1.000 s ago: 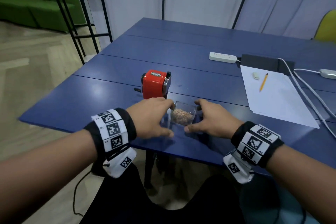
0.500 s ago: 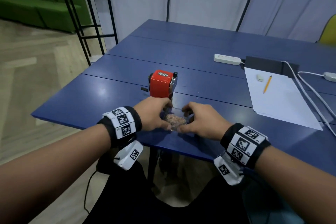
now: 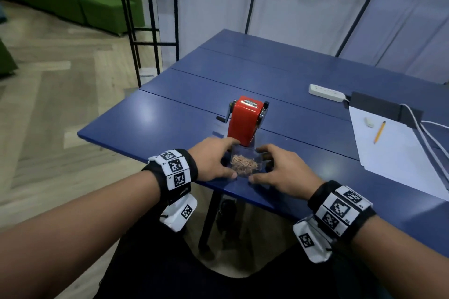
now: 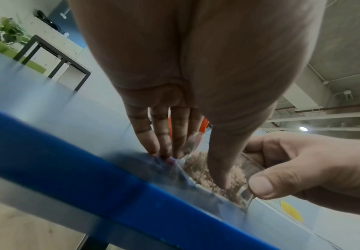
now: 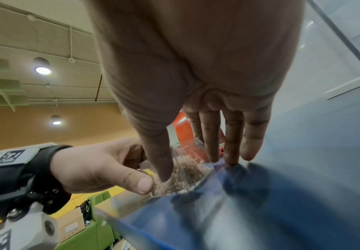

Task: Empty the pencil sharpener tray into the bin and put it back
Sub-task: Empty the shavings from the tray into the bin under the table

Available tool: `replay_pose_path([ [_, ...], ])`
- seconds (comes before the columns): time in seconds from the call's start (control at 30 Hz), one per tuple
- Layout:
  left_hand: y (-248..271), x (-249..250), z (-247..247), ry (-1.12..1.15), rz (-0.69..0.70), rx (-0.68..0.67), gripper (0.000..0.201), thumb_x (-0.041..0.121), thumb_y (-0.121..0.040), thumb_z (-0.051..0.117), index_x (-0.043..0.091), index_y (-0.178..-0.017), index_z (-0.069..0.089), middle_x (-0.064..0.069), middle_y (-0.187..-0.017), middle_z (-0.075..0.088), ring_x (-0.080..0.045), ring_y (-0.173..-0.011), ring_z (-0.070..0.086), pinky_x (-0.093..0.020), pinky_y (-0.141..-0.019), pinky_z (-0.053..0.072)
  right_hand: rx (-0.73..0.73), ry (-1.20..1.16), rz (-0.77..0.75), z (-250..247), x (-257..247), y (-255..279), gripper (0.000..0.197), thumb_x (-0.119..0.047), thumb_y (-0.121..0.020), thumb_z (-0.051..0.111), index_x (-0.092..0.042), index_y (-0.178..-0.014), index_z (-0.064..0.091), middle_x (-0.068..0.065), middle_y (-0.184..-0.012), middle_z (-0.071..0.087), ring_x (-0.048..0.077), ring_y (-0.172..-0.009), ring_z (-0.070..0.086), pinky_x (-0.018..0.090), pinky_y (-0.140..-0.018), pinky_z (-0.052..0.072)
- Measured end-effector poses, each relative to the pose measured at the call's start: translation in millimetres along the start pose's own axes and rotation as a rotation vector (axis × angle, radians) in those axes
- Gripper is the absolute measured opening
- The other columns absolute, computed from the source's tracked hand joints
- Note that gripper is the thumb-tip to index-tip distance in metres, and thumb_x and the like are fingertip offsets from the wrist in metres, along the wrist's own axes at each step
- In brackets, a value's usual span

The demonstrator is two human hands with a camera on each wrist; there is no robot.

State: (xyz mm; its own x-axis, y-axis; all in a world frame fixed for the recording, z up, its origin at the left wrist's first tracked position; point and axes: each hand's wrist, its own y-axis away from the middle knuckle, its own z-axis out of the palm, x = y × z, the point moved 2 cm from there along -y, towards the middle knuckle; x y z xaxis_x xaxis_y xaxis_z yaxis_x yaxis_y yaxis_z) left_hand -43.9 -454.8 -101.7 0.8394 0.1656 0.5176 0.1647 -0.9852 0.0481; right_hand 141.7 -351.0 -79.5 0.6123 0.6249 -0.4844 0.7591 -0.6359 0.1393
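Both hands [image 3: 245, 165] nearer sharpener [image 3: 244, 120], gripping tray [image 3: 245, 161], label unreadable

Both hands [image 4: 196, 67] grip the shavings-filled clear tray [image 4: 217, 177].

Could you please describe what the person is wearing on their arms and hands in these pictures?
The left hand and right hand are bare, without gloves or sleeves. Each wrist carries a black band faced with white panels printed with square black-and-white markers. Under each band hangs a white camera housing, also marked, and a thin black cable trails below the left one.
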Motion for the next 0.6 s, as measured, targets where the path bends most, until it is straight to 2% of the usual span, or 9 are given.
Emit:
replay_pose_path([
  [0.13, 11, -7, -10, 0.014, -0.034, 0.005, 0.079, 0.043, -0.07, 0.09, 0.024, -0.137, 0.054, -0.001, -0.126, 0.069, -0.021, -0.11, 0.067, -0.036, -0.093, 0.055, -0.03, -0.004, 0.001, 2, -16, -5, 0.075, -0.046, -0.07, 0.092, -0.028, -0.134, 0.058, -0.007, -0.122, 0.068, 0.011, -0.099, 0.068, 0.031, -0.085, 0.057],
  [0.27, 41, -23, -24, 0.033, -0.06, 0.035, 0.075, 0.043, -0.071, 0.09, 0.026, -0.135, 0.056, 0.002, -0.125, 0.068, -0.02, -0.105, 0.066, -0.037, -0.089, 0.055, -0.058, -0.05, -0.047, 16, -37, -3, 0.076, -0.045, -0.07, 0.093, -0.028, -0.135, 0.057, -0.01, -0.126, 0.067, 0.007, -0.111, 0.064, 0.025, -0.089, 0.053],
  [0.33, 61, -33, -28, 0.041, -0.076, 0.059, 0.075, 0.044, -0.07, 0.09, 0.027, -0.135, 0.056, 0.005, -0.124, 0.068, -0.018, -0.104, 0.066, -0.037, -0.089, 0.056, -0.081, -0.096, -0.073, 25, -48, 0, 0.079, -0.05, -0.068, 0.093, -0.029, -0.135, 0.057, -0.011, -0.125, 0.067, 0.006, -0.112, 0.065, 0.026, -0.09, 0.055],
  [0.43, 95, -49, -36, 0.036, -0.098, 0.104, 0.072, 0.045, -0.069, 0.09, 0.03, -0.132, 0.057, 0.01, -0.122, 0.069, -0.014, -0.105, 0.066, -0.036, -0.088, 0.056, -0.146, -0.252, -0.113, 38, -65, 6, 0.085, -0.067, -0.063, 0.089, -0.034, -0.134, 0.057, -0.013, -0.121, 0.069, 0.006, -0.108, 0.069, 0.034, -0.093, 0.058],
  [0.5, 117, -58, -43, 0.036, -0.105, 0.125, 0.07, 0.044, -0.069, 0.09, 0.03, -0.129, 0.058, 0.012, -0.12, 0.069, -0.013, -0.102, 0.067, -0.031, -0.082, 0.055, -0.203, -0.414, -0.115, 46, -77, 10, 0.073, -0.064, -0.075, 0.084, -0.031, -0.135, 0.059, -0.005, -0.119, 0.073, 0.01, -0.105, 0.073, 0.038, -0.095, 0.059],
  [0.6, 149, -69, -53, 0.025, -0.128, 0.137, 0.069, 0.04, -0.07, 0.091, 0.031, -0.13, 0.058, 0.016, -0.119, 0.068, -0.007, -0.099, 0.065, -0.017, -0.071, 0.046, -0.309, -0.708, -0.043, 64, -94, 12, 0.05, -0.05, -0.093, 0.074, -0.017, -0.13, 0.064, 0.014, -0.117, 0.075, 0.028, -0.101, 0.077, 0.05, -0.099, 0.059],
])
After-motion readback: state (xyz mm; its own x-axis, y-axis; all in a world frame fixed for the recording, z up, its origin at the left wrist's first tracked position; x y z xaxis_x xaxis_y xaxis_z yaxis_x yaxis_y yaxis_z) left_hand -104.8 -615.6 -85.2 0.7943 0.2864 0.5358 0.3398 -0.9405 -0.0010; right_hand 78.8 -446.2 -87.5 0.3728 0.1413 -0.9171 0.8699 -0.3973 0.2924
